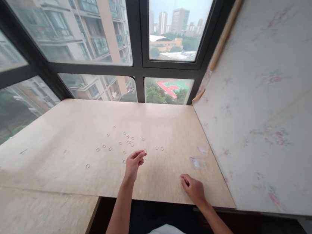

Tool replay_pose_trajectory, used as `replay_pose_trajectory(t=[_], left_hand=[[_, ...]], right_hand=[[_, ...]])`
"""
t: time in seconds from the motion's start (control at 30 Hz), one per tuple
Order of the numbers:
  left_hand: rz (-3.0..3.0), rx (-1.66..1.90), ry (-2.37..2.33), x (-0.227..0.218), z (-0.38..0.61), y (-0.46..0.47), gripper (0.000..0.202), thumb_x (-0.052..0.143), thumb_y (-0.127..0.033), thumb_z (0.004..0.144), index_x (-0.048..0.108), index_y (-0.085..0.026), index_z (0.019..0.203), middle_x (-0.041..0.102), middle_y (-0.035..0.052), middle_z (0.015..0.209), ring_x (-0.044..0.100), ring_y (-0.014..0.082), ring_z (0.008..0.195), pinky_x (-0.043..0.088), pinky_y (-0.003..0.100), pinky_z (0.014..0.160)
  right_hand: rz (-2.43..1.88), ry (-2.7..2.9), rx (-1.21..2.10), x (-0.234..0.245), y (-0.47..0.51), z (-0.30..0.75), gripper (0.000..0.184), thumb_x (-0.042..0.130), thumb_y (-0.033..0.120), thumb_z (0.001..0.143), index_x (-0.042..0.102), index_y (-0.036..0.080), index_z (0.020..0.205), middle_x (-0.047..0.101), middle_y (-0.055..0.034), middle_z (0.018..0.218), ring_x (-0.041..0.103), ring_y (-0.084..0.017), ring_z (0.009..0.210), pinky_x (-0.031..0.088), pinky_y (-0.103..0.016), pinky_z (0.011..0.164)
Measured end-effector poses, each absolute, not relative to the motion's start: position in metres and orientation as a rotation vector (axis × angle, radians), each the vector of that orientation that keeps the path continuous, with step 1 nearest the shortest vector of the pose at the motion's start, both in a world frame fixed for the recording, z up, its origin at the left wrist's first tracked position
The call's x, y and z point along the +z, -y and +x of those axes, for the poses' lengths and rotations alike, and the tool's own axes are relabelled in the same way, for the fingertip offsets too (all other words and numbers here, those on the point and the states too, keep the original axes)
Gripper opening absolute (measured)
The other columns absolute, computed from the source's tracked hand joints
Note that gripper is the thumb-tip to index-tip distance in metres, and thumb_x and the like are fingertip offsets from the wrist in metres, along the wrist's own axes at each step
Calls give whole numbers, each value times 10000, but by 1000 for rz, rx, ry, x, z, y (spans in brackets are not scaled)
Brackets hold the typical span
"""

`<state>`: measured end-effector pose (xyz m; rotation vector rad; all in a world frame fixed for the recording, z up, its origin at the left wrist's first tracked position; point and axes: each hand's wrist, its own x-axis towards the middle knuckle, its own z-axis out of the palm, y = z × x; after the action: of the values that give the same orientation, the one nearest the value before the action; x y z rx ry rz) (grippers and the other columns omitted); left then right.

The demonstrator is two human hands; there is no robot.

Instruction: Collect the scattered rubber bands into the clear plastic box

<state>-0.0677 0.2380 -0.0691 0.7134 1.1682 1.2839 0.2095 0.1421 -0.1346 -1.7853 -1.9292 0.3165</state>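
Observation:
Several small metal rings lie scattered on a pale wooden tabletop by a window. My left hand reaches out over the rings, fingers curled in a pinch next to one ring; what it holds is too small to make out. My right hand rests on the table near the front edge, fingers curled under, with nothing visible in it. Two small clear plastic bags lie just beyond the right hand.
A large window with dark frames stands behind the table. A floral-patterned wall panel rises on the right. A second wooden surface lies lower at the left. One ring sits apart at the left.

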Motion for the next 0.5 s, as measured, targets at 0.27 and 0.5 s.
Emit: replay_pose_trajectory(t=[0.27, 0.5], left_hand=[[982, 1058, -1202, -68, 35, -245, 326, 658, -459, 728, 675, -144, 810, 660, 61, 790, 461, 67, 502, 346, 209, 471], [1346, 900, -1363, -75, 101, -255, 278, 594, -412, 781, 681, -149, 807, 641, 56, 781, 513, 117, 590, 405, 246, 554]], right_hand=[[-1750, 1844, 435, -132, -145, 215, 321, 413, 330, 905, 703, 199, 942, 676, -18, 655, 622, -139, 561, 405, -213, 571], [-1665, 1681, 635, -129, -149, 220, 278, 441, 293, 874, 694, 202, 943, 656, 3, 625, 611, -135, 557, 407, -218, 575]])
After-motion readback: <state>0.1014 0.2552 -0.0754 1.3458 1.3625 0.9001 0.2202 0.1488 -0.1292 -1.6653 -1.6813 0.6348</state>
